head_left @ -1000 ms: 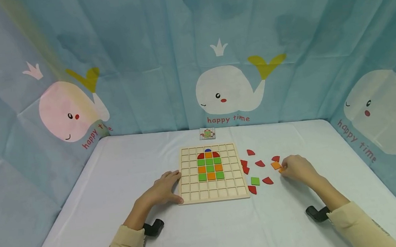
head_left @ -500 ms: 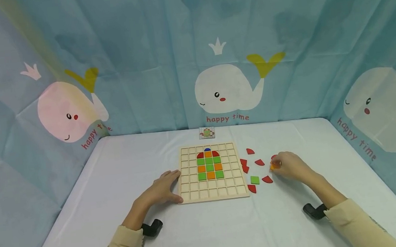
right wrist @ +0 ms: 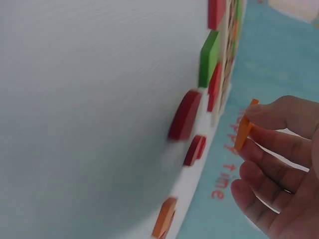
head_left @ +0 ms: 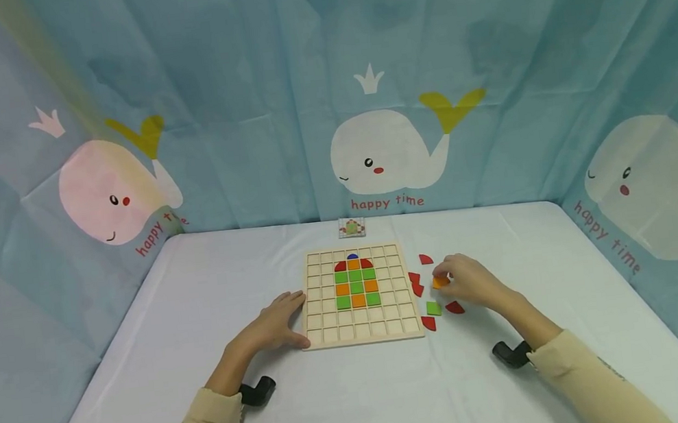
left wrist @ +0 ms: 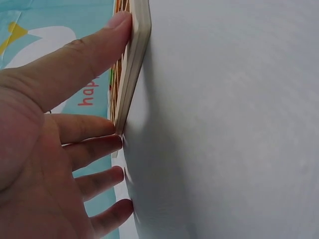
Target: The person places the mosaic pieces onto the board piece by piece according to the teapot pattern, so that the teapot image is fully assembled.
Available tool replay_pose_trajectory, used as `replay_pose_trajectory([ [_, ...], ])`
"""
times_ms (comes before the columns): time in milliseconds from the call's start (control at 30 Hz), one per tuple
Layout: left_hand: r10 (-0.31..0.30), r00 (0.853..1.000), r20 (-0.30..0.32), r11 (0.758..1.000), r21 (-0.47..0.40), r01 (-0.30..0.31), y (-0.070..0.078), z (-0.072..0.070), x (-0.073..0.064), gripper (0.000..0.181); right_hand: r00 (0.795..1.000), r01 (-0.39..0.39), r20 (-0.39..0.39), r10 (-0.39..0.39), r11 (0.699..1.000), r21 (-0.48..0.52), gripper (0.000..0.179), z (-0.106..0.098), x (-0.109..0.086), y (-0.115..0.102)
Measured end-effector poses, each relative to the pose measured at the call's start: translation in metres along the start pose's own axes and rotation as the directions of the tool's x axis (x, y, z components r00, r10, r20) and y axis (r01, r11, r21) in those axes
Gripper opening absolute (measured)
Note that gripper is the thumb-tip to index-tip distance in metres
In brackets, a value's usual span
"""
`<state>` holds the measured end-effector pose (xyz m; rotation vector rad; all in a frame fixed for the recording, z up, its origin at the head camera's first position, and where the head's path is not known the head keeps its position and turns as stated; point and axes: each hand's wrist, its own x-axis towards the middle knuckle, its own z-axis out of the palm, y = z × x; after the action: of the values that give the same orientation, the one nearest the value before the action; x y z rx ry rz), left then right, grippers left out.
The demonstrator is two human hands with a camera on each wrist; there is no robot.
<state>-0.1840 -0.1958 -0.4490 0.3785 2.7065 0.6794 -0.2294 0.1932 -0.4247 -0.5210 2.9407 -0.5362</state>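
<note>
My right hand (head_left: 469, 282) pinches an orange square tile (head_left: 440, 282) between thumb and fingertips, lifted above the table to the right of the board. In the right wrist view the pinched tile stands on edge, and a second orange tile (right wrist: 164, 218) lies on the cloth. My left hand (head_left: 277, 323) rests along the left edge of the wooden grid board (head_left: 326, 322), fingers spread and thumb at the near corner. Green, orange, red and blue pieces form a pattern in the board's cells. Beside the board lie a green square tile (head_left: 433, 308) and several red quarter-round pieces (head_left: 455, 307).
A small picture card (head_left: 351, 227) lies behind the board. A blue curtain (head_left: 272, 170) with white whales surrounds the white-covered table (head_left: 359, 402). Black wrist mounts (head_left: 258, 391) stick out from both forearms.
My right hand has picked up an orange tile from the right of the loose pieces and carried it left toward the board. The left hand keeps its place at the board's edge.
</note>
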Motion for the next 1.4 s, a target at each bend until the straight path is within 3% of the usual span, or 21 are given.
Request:
replay_pose_trajectory([
  [400, -0.005, 1.000, 0.004, 1.000, 0.018, 0.004, -0.001, 0.002, 0.001, 0.097, 0.983, 0.185, 0.012, -0.185, 0.983, -0.016, 0.024, 0.012, 0.017, -0.034],
  [633, 0.020, 1.000, -0.003, 1.000, 0.016, -0.020, 0.001, 0.000, 0.000, 0.095, 0.979, 0.194, 0.073, -0.190, 0.980, -0.042, 0.026, 0.028, 0.026, -0.065],
  [967, 0.008, 1.000, -0.005, 1.000, 0.019, -0.008, -0.001, 0.002, 0.000, 0.093, 0.935, 0.350, 0.085, -0.344, 0.933, -0.078, 0.023, 0.044, 0.035, -0.095],
  [1400, 0.016, 1.000, -0.007, 1.000, 0.019, -0.016, -0.002, 0.002, 0.000, 0.094, 0.905, 0.416, 0.145, -0.401, 0.904, -0.101, 0.022, 0.058, 0.042, -0.125],
])
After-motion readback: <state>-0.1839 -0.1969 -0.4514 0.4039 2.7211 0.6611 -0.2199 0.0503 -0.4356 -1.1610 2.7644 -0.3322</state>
